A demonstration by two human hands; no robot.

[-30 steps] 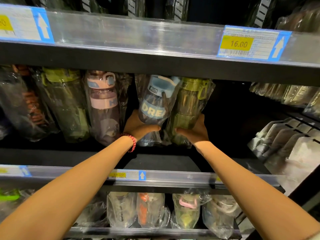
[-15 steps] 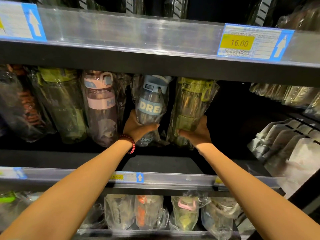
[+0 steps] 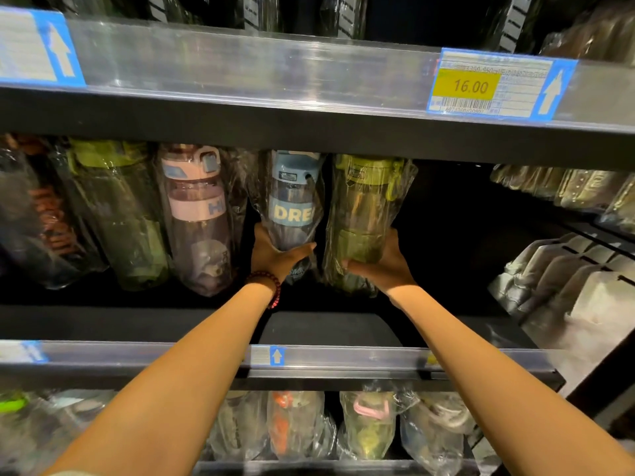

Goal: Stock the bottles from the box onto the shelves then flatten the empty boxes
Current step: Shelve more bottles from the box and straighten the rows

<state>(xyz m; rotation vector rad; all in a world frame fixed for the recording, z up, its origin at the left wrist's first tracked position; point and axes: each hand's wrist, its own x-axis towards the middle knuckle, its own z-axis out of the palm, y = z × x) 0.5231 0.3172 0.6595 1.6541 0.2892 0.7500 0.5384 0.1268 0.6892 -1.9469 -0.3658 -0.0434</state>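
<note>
The left hand (image 3: 275, 255) grips the lower body of a blue-capped bottle (image 3: 292, 207), thumb across the front and fingers behind, with a beaded bracelet (image 3: 269, 286) on the wrist. The bottle stands nearly upright in a clear plastic bag on the middle shelf (image 3: 326, 326), and its pale blue band shows the letters "DRE". At 3 o'clock from it, close beside but with a dark gap between, the right hand (image 3: 381, 266) holds a green bottle (image 3: 367, 214), also bagged; the thumb lies across the front low down and the fingers wrap the far side. Its green cap reaches almost to the underside of the shelf above.

At 9 o'clock from the blue-capped bottle stands a pink bottle (image 3: 199, 218), tilted a little, and further out at 9 o'clock a second green bottle (image 3: 117, 211) and a dark wrapped one (image 3: 37, 214) with orange markings. All are in clear bags on the same shelf.

At 12 o'clock the upper shelf edge (image 3: 257, 67) carries a price tag (image 3: 494, 85) reading 16.00, with a white arrow on blue. At 6 o'clock, below both forearms, a lower shelf holds more bagged bottles (image 3: 371, 427). At 3 o'clock, well apart, pale wrapped packages (image 3: 567, 280) sit in rows.
</note>
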